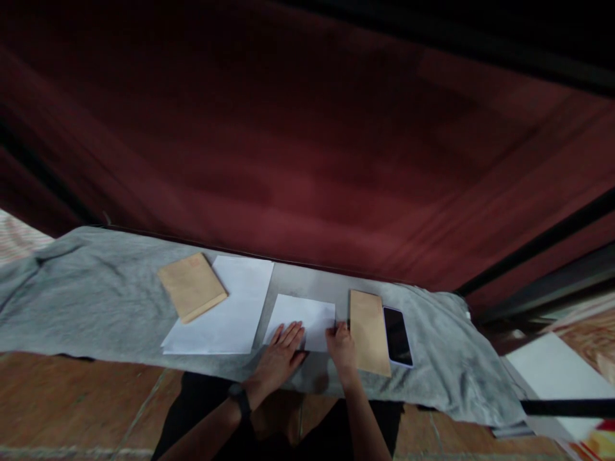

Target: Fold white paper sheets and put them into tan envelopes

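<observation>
A white sheet of paper [307,310], which looks folded, lies on the grey cloth in front of me. My left hand [285,349] rests flat on its lower left part with the fingers stretched out. At the sheet's right edge is my right hand [341,346], its fingers curled in and touching the paper there. What those fingers pinch, if anything, is too small to make out. Just right of that hand lies a brown envelope [369,336]. A stack of white paper [225,326] sits to the left.
Brown envelopes [192,285] overlap the paper stack's upper left. A phone [398,336] with a dark screen lies beside the right envelope. Grey cloth [96,301] covers the narrow surface, and a dark red panel [307,160] rises behind it. White boards or sheets [557,371] are at far right.
</observation>
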Tool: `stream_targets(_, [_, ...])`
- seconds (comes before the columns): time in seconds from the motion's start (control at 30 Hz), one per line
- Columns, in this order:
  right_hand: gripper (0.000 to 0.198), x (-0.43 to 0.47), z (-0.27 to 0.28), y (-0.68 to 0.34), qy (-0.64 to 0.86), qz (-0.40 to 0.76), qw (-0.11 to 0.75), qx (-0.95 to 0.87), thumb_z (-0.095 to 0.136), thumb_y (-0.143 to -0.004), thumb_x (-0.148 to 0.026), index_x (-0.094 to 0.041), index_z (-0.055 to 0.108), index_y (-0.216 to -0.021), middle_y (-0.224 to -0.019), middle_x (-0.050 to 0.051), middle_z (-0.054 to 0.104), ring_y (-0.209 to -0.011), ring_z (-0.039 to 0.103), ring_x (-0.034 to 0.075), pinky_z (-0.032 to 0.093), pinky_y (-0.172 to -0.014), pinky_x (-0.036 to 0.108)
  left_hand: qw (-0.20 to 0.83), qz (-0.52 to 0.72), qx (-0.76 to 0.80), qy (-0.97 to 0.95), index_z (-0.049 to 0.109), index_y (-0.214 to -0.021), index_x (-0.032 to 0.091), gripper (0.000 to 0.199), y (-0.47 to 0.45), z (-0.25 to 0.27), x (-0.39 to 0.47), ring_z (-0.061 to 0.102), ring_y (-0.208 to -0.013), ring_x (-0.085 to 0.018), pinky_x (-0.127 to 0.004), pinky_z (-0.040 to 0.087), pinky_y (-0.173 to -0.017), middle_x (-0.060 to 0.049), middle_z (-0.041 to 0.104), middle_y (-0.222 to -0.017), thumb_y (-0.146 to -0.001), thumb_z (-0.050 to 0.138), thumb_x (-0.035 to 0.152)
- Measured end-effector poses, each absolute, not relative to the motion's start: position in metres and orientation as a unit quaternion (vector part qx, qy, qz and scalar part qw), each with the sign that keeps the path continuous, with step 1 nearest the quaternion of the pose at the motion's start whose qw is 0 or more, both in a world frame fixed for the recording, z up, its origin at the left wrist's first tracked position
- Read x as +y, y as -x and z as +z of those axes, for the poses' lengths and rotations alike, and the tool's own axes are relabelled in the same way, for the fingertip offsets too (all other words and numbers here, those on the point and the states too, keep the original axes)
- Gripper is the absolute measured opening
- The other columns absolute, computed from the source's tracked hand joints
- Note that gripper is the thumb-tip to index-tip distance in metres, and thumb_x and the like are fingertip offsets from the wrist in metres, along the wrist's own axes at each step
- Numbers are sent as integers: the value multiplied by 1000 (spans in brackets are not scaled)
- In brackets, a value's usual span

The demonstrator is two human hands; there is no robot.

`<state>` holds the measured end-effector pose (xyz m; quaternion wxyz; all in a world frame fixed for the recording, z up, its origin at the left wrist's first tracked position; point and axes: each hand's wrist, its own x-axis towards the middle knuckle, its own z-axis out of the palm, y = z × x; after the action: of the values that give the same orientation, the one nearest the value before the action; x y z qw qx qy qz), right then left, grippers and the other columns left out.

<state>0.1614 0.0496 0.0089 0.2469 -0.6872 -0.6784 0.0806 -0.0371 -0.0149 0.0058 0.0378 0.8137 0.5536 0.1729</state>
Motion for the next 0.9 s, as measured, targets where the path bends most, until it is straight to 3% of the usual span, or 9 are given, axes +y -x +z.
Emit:
stream_targets(0.1, [23,50,11,-168,685,205,295,-634,56,-86,-33,-15,69,-87,-73,10,72,-65,67,22,47,-58,29,33,169,552,-816,44,-149,19,55,39,10,-17,44,-143,-23,-47,28,-121,-10,49,-153,-98,48,38])
stream_targets(0.2, [34,41,17,-174,658,325,337,-590,62,-80,-52,-19,66,-71,-59,2,64,-53,60,17,43,-50,26,11,166,567,-806,45,-149,19,55,32,14,-24,45,-141,-26,-46,34,-118,-11,49,-153,-96,52,34])
stream_targets(0.37, [56,8,23,-174,612,493,418,-457,66,-67,-75,-19,65,-75,-55,-1,59,-45,49,13,42,-43,26,-12,149,593,-791,50,-146,20,51,14,18,-27,53,-133,-27,-45,43,-109,-10,55,-148,-94,50,18])
stream_targets(0.47, [57,-17,16,-170,577,586,447,-352,80,-52,-71,-20,64,-72,-57,-1,60,-50,53,14,47,-47,28,-1,149,592,-792,55,-141,23,54,18,22,-20,53,-133,-26,-44,44,-109,-8,58,-145,-91,48,7])
stream_targets(0.57, [55,-37,6,-165,540,658,438,-291,87,-47,-65,-20,64,-71,-59,-2,61,-54,57,15,51,-54,30,38,150,579,-800,59,-137,22,56,32,25,-14,52,-134,-23,-39,43,-112,-7,59,-143,-86,49,1])
stream_targets(0.8, [42,-48,10,-157,511,642,399,-409,81,-61,-58,-21,70,-78,-75,1,67,-72,62,19,53,-65,30,110,170,550,-810,60,-136,25,64,40,18,-32,54,-133,-21,-42,42,-115,-5,61,-141,-79,49,-3])
stream_targets(0.9, [32,-48,8,-161,510,600,371,-492,73,-70,-52,-22,71,-79,-70,0,65,-68,60,18,52,-65,29,147,196,555,-795,65,-130,26,65,45,15,-35,56,-130,-19,-40,45,-113,-3,65,-137,-76,47,-6])
